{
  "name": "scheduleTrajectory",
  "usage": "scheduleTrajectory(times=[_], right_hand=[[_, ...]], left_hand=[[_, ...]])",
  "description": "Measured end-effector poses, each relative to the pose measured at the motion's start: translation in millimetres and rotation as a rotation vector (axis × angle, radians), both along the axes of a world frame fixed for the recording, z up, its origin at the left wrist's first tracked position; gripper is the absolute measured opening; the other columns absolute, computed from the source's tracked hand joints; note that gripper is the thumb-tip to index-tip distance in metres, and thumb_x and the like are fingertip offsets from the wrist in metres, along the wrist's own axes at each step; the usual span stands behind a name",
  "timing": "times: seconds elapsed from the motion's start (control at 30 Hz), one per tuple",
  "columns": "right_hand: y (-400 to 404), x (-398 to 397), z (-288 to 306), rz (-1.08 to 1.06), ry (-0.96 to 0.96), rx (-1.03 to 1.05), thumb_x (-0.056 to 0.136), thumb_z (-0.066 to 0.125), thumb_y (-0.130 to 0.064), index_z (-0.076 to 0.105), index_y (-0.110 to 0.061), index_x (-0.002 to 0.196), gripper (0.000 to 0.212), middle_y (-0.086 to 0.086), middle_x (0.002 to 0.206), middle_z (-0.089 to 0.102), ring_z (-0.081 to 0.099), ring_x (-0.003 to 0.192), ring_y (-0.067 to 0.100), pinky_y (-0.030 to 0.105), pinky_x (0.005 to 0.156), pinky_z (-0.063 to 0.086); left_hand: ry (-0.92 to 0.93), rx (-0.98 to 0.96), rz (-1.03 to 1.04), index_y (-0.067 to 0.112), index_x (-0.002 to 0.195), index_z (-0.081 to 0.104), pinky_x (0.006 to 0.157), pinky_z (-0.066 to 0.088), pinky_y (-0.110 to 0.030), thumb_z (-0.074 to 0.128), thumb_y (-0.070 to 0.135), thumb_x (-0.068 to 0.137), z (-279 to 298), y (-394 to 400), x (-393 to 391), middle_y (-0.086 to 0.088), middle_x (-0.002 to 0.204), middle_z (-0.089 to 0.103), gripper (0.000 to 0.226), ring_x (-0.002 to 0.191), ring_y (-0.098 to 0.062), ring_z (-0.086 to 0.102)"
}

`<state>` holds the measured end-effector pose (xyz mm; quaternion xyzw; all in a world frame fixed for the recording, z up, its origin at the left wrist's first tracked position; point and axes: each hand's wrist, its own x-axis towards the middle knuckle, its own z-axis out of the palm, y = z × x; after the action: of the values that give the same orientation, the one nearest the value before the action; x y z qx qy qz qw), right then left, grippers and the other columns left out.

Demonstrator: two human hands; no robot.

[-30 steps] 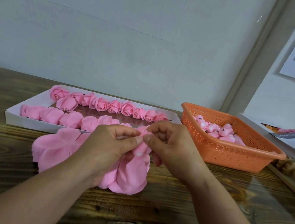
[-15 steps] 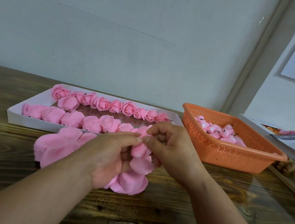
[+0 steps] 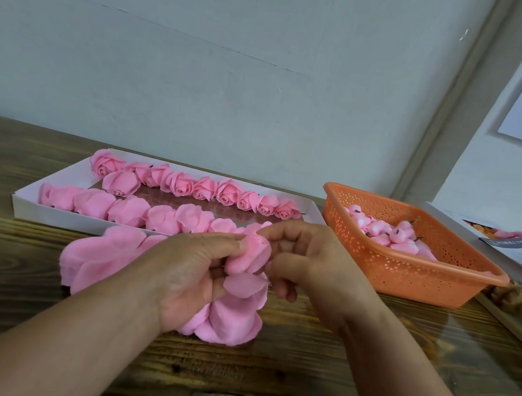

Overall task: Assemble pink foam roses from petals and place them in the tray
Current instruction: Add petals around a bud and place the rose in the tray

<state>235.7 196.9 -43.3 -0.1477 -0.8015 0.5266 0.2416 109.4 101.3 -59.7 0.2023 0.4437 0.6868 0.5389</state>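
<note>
My left hand (image 3: pixel 189 274) and my right hand (image 3: pixel 307 261) meet over the table and both pinch a small pink foam rose bud (image 3: pixel 251 257) with petals wrapped round it. A loose petal (image 3: pixel 243 285) hangs just below the bud. Stacks of pink petals (image 3: pixel 96 257) lie on the wood under and left of my hands. Behind them a white tray (image 3: pixel 25 202) holds two rows of finished pink roses (image 3: pixel 186 184). To the right stands an orange basket (image 3: pixel 407 273) with several small pink rose cores (image 3: pixel 389 232).
The wooden table (image 3: pixel 265 380) runs to a grey wall at the back. At the far right edge lie a printed sheet with pink pieces (image 3: pixel 515 235) and a framed board (image 3: pixel 518 328).
My hands have lifted the bud a little off the petal stack and my left thumb has slid further over it. One petal now hangs free below.
</note>
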Motion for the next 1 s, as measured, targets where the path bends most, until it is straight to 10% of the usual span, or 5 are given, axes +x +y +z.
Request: scheduleTrajectory(times=[0.57,0.77,1.0], right_hand=[[4.4,5.5,4.8,0.024,0.020,0.130,0.080,0.068,0.005,0.062,-0.001,0.083,0.009,0.008,0.065,0.059,0.051,0.046,0.002,0.014,0.044,0.040],[1.9,3.8,3.8,0.067,0.015,0.174,0.085,0.064,0.004,0.067,-0.013,0.089,0.018,-0.010,0.055,0.062,0.050,0.042,0.000,0.012,0.043,0.039],[5.5,4.4,2.5,0.030,0.035,0.113,0.084,0.063,0.006,0.068,-0.006,0.091,0.014,-0.001,0.056,0.060,0.046,0.043,0.015,0.022,0.038,0.037]], left_hand=[[0.006,-0.016,-0.173,-0.004,0.089,0.067,0.055,0.057,-0.022,0.058,0.002,0.088,0.1,-5.9,-1.1,-0.018,0.080,0.064,0.011,0.073,-0.022,0.061],[-0.032,-0.041,-0.159,-0.010,0.114,0.062,0.056,0.055,-0.023,0.058,0.001,0.087,-1.1,-3.9,-3.0,-0.023,0.095,0.063,0.030,0.092,-0.028,0.058],[-0.008,-0.027,-0.145,-0.009,0.114,0.062,0.096,0.044,-0.041,0.057,0.004,0.088,-4.6,-1.4,-3.1,-0.025,0.101,0.063,0.030,0.101,-0.037,0.056]])
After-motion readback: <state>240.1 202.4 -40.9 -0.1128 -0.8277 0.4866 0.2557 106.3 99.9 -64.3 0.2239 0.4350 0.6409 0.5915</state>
